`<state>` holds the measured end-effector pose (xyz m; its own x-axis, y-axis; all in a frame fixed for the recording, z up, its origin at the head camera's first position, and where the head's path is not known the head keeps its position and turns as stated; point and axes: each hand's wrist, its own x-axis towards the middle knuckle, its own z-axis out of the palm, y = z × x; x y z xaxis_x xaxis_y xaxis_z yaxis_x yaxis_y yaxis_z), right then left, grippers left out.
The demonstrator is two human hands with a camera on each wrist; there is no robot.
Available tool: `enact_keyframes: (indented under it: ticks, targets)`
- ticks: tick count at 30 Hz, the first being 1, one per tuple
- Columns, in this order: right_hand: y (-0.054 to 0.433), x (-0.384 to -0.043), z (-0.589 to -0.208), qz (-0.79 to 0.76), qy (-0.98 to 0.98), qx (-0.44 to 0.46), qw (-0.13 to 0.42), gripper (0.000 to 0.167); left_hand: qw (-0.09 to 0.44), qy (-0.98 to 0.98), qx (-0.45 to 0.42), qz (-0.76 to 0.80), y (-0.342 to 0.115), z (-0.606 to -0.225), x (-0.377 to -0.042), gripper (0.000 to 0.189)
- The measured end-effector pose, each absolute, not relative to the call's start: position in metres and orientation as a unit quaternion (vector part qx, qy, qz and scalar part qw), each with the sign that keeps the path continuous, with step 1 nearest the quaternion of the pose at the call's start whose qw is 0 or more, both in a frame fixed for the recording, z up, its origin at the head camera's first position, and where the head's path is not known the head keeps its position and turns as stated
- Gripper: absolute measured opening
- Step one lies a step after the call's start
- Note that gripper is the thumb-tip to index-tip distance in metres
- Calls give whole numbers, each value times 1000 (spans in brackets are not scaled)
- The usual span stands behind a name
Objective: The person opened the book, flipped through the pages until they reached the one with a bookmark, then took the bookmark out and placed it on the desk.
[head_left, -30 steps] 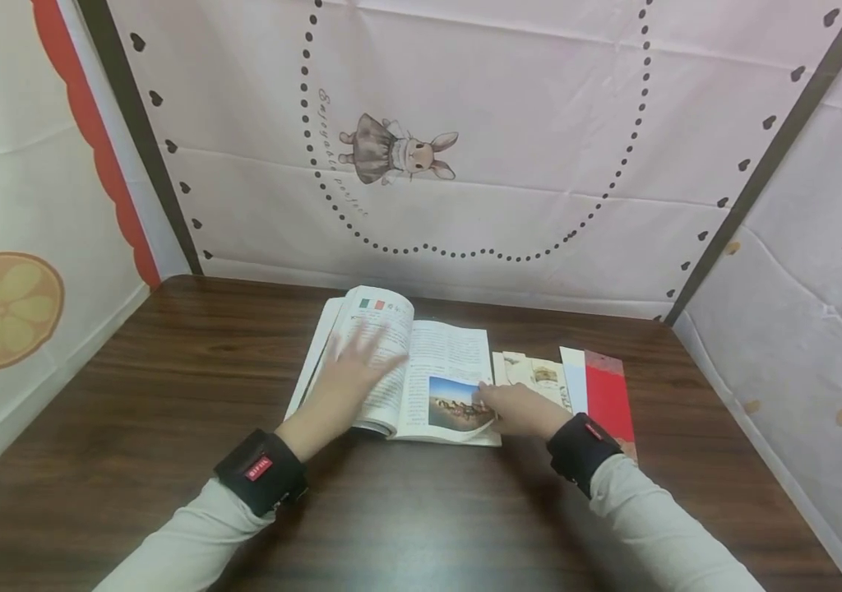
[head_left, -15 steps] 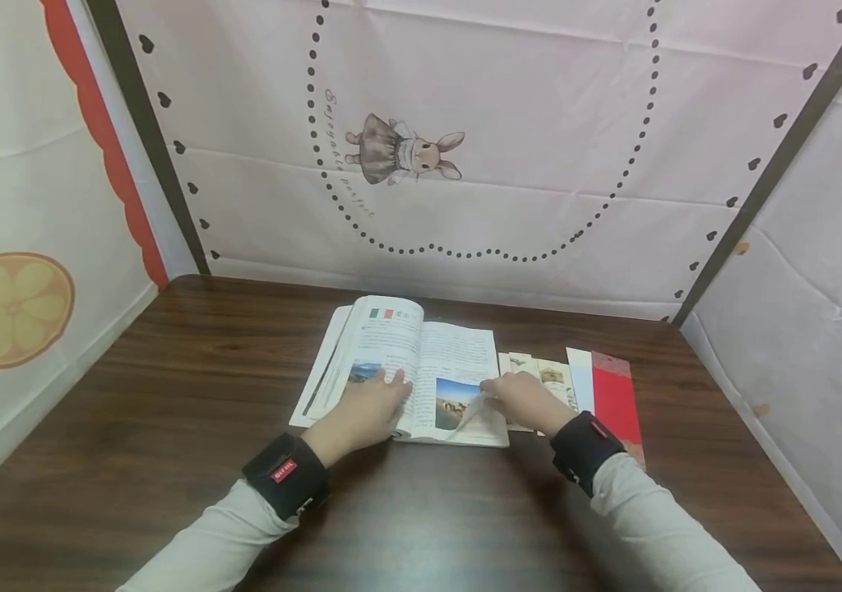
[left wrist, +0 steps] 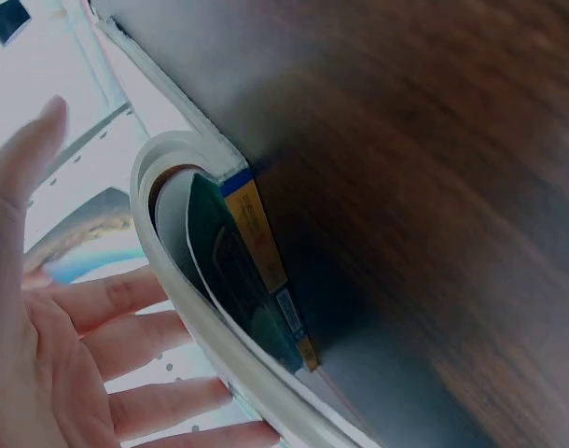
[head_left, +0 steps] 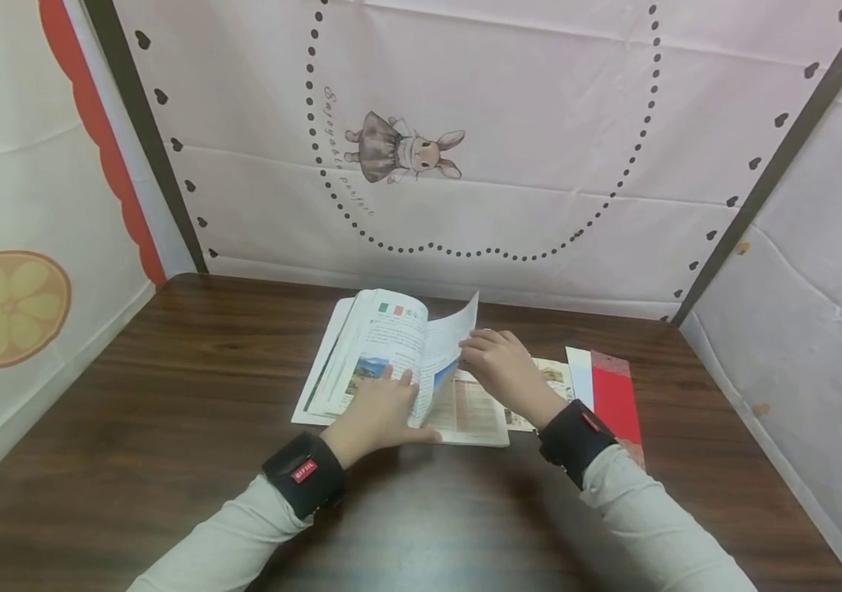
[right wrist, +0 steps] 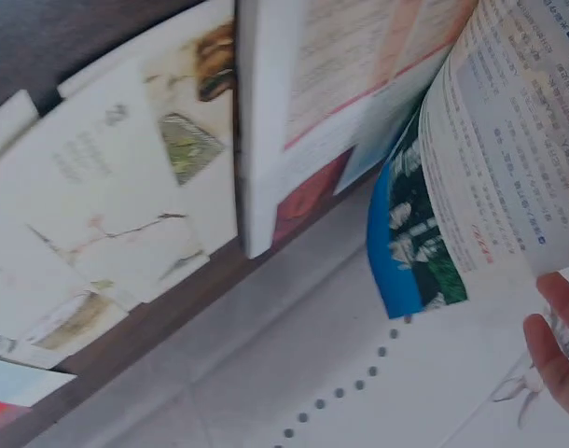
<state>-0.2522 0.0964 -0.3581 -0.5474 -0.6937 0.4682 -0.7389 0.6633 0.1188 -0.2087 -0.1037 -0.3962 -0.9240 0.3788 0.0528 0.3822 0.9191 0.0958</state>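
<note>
A thick book (head_left: 400, 333) lies spread on the dark wooden table, its left pages bulging upward. My left hand (head_left: 377, 411) rests on the lower part of the left page, fingers straight and thumb out across the gutter. From the left wrist view, the curved lower edge of the book (left wrist: 177, 247) stands beside those fingers. A single page (head_left: 455, 329) rises from the right side, and my right hand (head_left: 506, 370) holds it near its outer edge with curled fingers. In the right wrist view, two fingertips (right wrist: 553, 291) meet the edge of that curling page (right wrist: 508, 140).
Just right of the book lie several cream illustrated cards (head_left: 554, 374). Beyond them is a red and pale-blue booklet or folder (head_left: 613, 390). Printed cloth walls (head_left: 539, 148) enclose the table's back and sides.
The right-hand page has come up from its lower corner and swung leftward, exposing a printed page beneath. My right hand rose with it; my left hand settled on the left page and shifted right.
</note>
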Motion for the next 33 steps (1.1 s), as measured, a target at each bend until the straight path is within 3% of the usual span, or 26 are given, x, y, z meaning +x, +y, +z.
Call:
enact_keyframes:
  ticks: [7, 11, 13, 18, 20, 26, 33]
  targets:
    - [94, -249, -356, 89, -880, 399, 243, 19, 109, -974, -200, -5, -98, -399, -208, 43]
    - [100, -253, -362, 147, -900, 356, 206, 39, 144, -970, -198, -3, -97, -399, -208, 29]
    - [105, -254, -366, 154, -919, 330, 151, 49, 146, -970, -195, -11, -97, -397, -208, 28]
    - [117, -252, -378, 95, -947, 300, -61, 69, 113, -979, -159, -55, -97, -395, -212, 38]
    - [120, -251, -383, 76, -943, 302, -121, 75, 111, -981, -144, -73, -98, -395, -212, 40]
    - [119, -251, -390, 59, -942, 293, -154, 81, 125, -977, -126, -121, -105, -392, -211, 41]
    - [118, -255, -389, 46, -935, 306, -174, 82, 108, -942, -20, -318, -120, -384, -209, 43]
